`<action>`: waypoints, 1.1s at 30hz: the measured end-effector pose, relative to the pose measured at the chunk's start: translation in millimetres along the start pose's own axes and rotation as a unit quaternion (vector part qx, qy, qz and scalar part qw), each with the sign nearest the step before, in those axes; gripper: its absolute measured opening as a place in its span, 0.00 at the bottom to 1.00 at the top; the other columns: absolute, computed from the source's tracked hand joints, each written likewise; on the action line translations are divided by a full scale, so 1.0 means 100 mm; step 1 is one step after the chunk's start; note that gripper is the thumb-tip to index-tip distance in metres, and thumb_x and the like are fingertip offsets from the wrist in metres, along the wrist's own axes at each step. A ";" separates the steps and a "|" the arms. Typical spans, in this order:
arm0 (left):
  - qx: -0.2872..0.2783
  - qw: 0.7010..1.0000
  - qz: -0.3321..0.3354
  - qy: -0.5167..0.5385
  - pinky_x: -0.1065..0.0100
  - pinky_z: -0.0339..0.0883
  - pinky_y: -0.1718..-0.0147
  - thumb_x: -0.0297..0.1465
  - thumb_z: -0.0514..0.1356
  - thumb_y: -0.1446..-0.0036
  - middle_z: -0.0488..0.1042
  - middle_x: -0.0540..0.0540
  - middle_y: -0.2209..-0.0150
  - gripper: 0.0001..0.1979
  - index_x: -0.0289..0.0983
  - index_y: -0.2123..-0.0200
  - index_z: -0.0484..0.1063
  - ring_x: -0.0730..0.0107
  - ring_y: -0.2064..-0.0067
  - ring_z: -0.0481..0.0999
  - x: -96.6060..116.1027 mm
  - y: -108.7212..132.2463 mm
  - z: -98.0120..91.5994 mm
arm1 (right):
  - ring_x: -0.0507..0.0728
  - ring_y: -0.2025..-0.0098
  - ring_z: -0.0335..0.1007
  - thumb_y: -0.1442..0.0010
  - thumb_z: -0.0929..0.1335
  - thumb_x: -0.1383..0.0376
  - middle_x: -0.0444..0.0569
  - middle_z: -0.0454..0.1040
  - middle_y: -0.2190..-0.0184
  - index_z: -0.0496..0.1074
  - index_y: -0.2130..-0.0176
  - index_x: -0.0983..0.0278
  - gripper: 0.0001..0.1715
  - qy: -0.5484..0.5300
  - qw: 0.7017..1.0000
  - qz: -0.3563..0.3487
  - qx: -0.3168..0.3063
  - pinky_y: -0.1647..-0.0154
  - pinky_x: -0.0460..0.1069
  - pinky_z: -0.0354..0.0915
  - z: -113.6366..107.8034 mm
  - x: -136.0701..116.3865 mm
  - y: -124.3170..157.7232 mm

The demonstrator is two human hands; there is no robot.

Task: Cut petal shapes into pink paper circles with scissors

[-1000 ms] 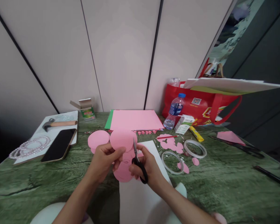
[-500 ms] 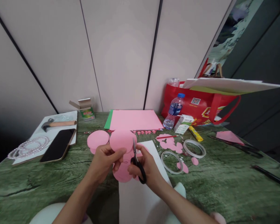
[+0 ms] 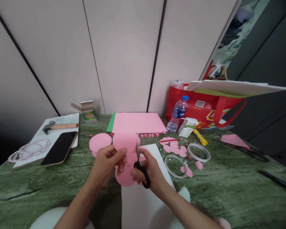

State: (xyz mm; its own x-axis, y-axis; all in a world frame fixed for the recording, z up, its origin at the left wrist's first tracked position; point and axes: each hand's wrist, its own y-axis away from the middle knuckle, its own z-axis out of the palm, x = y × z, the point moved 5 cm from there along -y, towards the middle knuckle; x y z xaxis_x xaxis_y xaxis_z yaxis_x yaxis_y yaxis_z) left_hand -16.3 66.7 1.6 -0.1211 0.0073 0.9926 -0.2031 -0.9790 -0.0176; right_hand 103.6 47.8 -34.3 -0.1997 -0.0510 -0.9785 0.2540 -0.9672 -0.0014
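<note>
Pale panels (image 3: 124,57) back a green desk (image 3: 219,194). Above it the left hand (image 3: 105,164) pinches a pink disc (image 3: 124,141) between its fingers (image 3: 119,155) — the right hand (image 3: 154,173) curls its own round scissors (image 3: 138,164) (blades at the disc's edge).

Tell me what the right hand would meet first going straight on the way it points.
Most likely the pink paper circle in the left hand; the scissors in the right hand overlap its edge in the picture, though depth is unclear.
</note>
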 end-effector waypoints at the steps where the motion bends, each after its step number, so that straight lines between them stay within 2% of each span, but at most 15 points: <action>1: 0.004 1.000 0.002 -0.001 0.78 0.54 0.91 0.32 0.59 0.52 0.67 0.53 0.84 0.09 0.33 0.80 0.67 0.81 0.89 0.62 0.00 0.00 0.00 | 0.46 0.89 0.57 0.63 0.72 0.66 0.34 0.65 0.87 0.54 0.58 0.64 0.34 -0.001 1.000 0.000 -0.003 0.89 0.40 0.54 0.00 0.02 0.00; 6: 0.039 0.998 0.006 -0.044 0.80 0.49 0.92 0.32 0.60 0.54 0.62 0.55 0.89 0.13 0.32 0.85 0.65 0.85 0.90 0.58 0.02 0.01 -0.04 | 0.46 0.89 0.56 0.62 0.72 0.68 0.33 0.64 0.88 0.54 0.57 0.62 0.34 -0.005 1.000 0.004 -0.004 0.89 0.39 0.51 0.00 0.10 -0.02; 11: 0.034 0.996 -0.010 -0.078 0.80 0.46 0.93 0.32 0.62 0.57 0.60 0.56 0.91 0.14 0.32 0.87 0.63 0.86 0.91 0.55 0.00 0.01 -0.06 | 0.45 0.84 0.56 0.63 0.73 0.71 0.33 0.64 0.84 0.54 0.57 0.62 0.35 -0.043 0.999 -0.016 -0.019 0.83 0.40 0.55 0.00 0.06 -0.02; 16: 0.033 0.995 -0.015 -0.094 0.81 0.44 0.93 0.33 0.61 0.56 0.58 0.57 0.92 0.15 0.33 0.87 0.63 0.86 0.91 0.54 0.01 0.01 -0.06 | 0.45 0.84 0.54 0.64 0.73 0.71 0.32 0.61 0.85 0.55 0.58 0.61 0.35 -0.034 0.999 -0.024 -0.006 0.83 0.40 0.53 -0.03 0.06 -0.03; 24: 0.036 0.996 -0.002 -0.079 0.81 0.45 0.92 0.32 0.60 0.55 0.59 0.57 0.91 0.14 0.33 0.86 0.62 0.86 0.90 0.54 0.06 0.02 -0.04 | 0.45 0.85 0.55 0.64 0.73 0.70 0.32 0.62 0.85 0.55 0.58 0.61 0.36 -0.020 1.000 -0.022 -0.001 0.85 0.40 0.53 -0.03 0.05 -0.03; 29: 0.040 0.997 0.007 -0.069 0.80 0.45 0.92 0.32 0.60 0.54 0.59 0.57 0.89 0.14 0.33 0.84 0.62 0.86 0.90 0.54 0.04 0.01 -0.07 | 0.47 0.86 0.59 0.65 0.73 0.65 0.34 0.64 0.84 0.55 0.57 0.61 0.37 -0.007 1.000 -0.002 0.018 0.86 0.41 0.54 -0.05 0.09 -0.03; 33: 0.021 0.999 0.012 -0.039 0.79 0.51 0.90 0.32 0.58 0.52 0.62 0.55 0.87 0.11 0.33 0.82 0.64 0.84 0.88 0.58 0.02 0.00 -0.06 | 0.46 0.87 0.58 0.64 0.73 0.65 0.35 0.65 0.85 0.54 0.58 0.62 0.36 0.013 1.000 -0.004 0.020 0.88 0.40 0.54 -0.04 0.08 -0.03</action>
State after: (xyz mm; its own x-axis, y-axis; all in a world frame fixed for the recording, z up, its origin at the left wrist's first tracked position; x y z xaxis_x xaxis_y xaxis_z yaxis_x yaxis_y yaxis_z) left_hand -21.9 67.6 2.4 -0.0495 -0.0298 0.9983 -0.1591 -0.9866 -0.0373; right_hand 105.5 51.0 -43.3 -0.1774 -0.0369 -0.9834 0.2143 -0.9768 -0.0021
